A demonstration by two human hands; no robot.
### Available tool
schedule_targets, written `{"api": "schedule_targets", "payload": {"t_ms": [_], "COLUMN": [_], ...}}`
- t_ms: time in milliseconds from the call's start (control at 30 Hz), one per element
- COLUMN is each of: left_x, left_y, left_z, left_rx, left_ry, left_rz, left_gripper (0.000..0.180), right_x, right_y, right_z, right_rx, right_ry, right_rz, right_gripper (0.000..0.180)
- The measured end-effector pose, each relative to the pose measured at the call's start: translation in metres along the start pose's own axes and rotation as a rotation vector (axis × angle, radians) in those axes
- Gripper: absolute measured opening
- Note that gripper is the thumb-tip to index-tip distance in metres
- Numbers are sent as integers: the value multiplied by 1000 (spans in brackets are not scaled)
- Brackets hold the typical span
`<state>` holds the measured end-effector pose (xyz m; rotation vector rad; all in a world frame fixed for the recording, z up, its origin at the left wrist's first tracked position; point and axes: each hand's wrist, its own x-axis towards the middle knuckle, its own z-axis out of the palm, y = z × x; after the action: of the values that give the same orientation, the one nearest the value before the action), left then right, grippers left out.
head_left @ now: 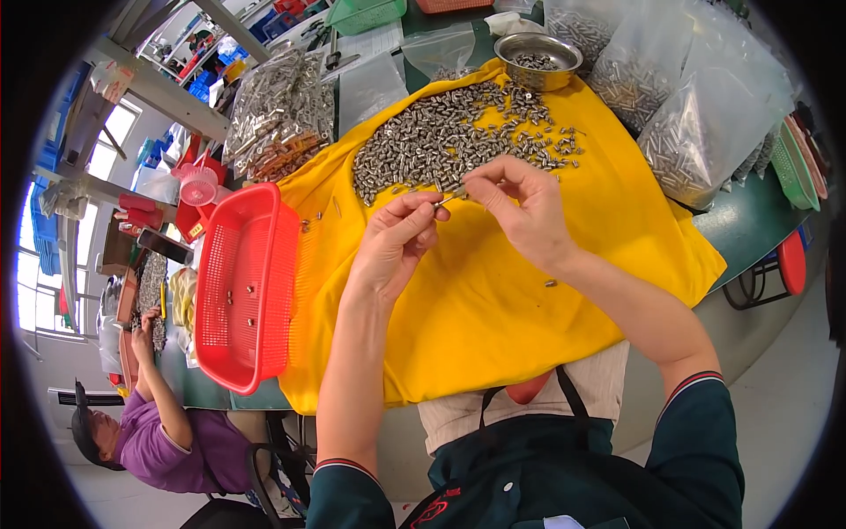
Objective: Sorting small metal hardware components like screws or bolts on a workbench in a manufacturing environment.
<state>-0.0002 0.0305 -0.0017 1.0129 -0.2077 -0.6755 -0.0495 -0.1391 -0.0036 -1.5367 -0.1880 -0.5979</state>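
Observation:
My left hand (397, 242) is closed in a pinch on a thin metal pin (446, 199) that points to the right. At the pin's other end my right hand (529, 212) pinches with thumb and forefinger a small metal part, mostly hidden by the fingers. Both hands are above a yellow cloth (467, 309). Just beyond them spreads a heap of small silvery cylindrical metal parts (423, 141). One loose metal piece (551, 283) lies on the cloth below my right wrist.
To the left stands a red plastic basket (288, 291) with a few small pieces inside. A steel bowl (551, 81) holds parts at the back. Clear bags of metal parts (705, 132) stand at the right. A person in purple (181, 450) works at the far left.

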Motion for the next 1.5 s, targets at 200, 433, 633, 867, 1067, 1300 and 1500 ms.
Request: {"api": "schedule_targets", "payload": {"t_ms": [200, 433, 633, 867, 1067, 1300, 1500], "left_x": [0, -2, -2, -1, -3, 0, -4], "left_y": [2, 3, 0, 0, -3, -5, -29], "left_z": [8, 8, 5, 5, 3, 15, 53], "left_rx": [-76, -54, -83, -91, -64, -103, 774], "left_ry": [54, 11, -54, -26, -11, 146, -51], "left_rz": [-4, -44, -28, -15, 19, -23, 142], "left_gripper": [19, 11, 8, 6, 6, 3, 10], "right_x": [1, -1, 0, -1, -3, 14, 26], "right_y": [0, -3, -4, -5, -6, -3, 12], "right_z": [-1, 0, 1, -1, 2, -7, -21], "right_rx": [11, -141, -151, -164, -152, 193, 116], "right_ry": [70, 5, 11, -23, -10, 229, 305], "right_rz": [-61, -215, -226, -213, -195, 98, 90], "right_gripper": [5, 4, 4, 3, 3, 9, 15]}}
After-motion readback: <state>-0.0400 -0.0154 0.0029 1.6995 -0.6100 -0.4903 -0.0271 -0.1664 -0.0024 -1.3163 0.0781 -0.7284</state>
